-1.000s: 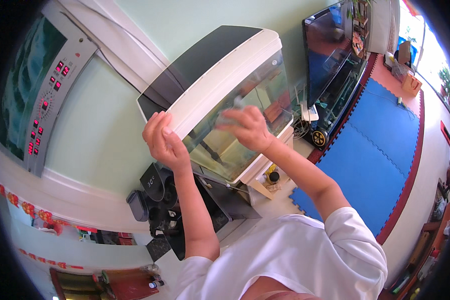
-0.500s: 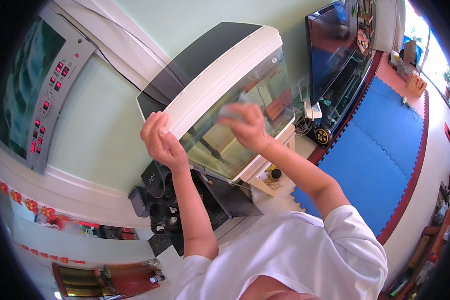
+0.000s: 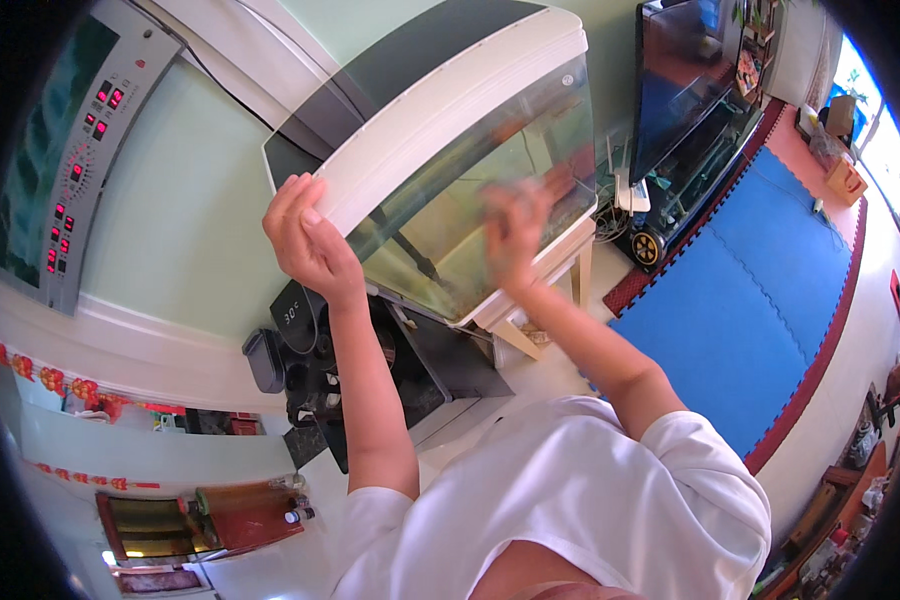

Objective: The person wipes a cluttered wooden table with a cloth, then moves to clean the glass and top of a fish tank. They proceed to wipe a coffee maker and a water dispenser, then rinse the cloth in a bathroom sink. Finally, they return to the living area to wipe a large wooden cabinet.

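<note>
A fish tank (image 3: 440, 240) with a curved glass front stands before me, partly filled with greenish water. Its white-rimmed lid (image 3: 450, 95) has a dark top panel. My left hand (image 3: 310, 240) grips the left front corner of the lid, fingers bent over the edge. At the right part of the front glass is my right hand (image 3: 515, 235), smeared by motion. Its fingers are bent around a greyish cloth (image 3: 507, 192), which is blurred and mostly hidden by the hand. Inside the tank a dark tube (image 3: 415, 255) shows through the glass.
The tank rests on a pale wooden stand (image 3: 560, 265). A black appliance (image 3: 300, 320) sits below my left hand. On the right are a television (image 3: 675, 90), loose cables (image 3: 610, 225) and blue floor mats (image 3: 730, 300). A panel with red lights (image 3: 80, 170) hangs at the left.
My right hand has moved right and slightly down across the front glass with the cloth. My left hand stays on the lid's corner. The whole view has shifted a little.
</note>
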`<state>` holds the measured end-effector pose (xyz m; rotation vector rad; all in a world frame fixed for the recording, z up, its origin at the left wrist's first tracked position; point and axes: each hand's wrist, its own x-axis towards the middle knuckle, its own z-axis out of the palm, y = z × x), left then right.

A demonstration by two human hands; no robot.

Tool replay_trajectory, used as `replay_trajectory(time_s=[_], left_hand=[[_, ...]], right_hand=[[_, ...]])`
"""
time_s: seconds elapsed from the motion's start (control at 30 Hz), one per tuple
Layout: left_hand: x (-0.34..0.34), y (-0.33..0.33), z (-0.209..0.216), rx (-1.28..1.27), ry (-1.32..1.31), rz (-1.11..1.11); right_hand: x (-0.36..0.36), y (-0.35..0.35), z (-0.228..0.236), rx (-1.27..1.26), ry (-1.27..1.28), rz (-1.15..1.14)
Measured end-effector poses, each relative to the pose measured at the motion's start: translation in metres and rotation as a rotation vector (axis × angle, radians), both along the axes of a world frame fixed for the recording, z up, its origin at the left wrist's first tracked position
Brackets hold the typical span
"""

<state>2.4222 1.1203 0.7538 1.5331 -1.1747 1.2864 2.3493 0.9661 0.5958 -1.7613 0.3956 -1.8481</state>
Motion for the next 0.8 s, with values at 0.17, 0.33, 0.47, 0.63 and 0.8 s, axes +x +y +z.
replay_trajectory(time_s=[0.17,0.33,0.47,0.63,0.8], left_hand=[[-0.001,0.001,0.000,-0.026,0.008,-0.001],[0.003,0.002,-0.005,-0.023,0.009,-0.008],[0.005,-0.003,-0.004,-0.022,-0.010,-0.037],[0.001,-0.002,-0.004,-0.040,0.008,-0.001],[0.003,0.002,-0.005,-0.052,0.011,-0.008]], right_hand=[[-0.020,0.020,-0.040,-0.611,0.200,0.548],[-0.003,-0.071,-0.037,-0.015,0.017,-0.041],[0.009,-0.097,-0.031,0.420,-0.142,-0.258],[-0.009,0.010,-0.060,0.154,0.133,0.041],[-0.019,0.004,-0.099,-0.025,0.221,0.286]])
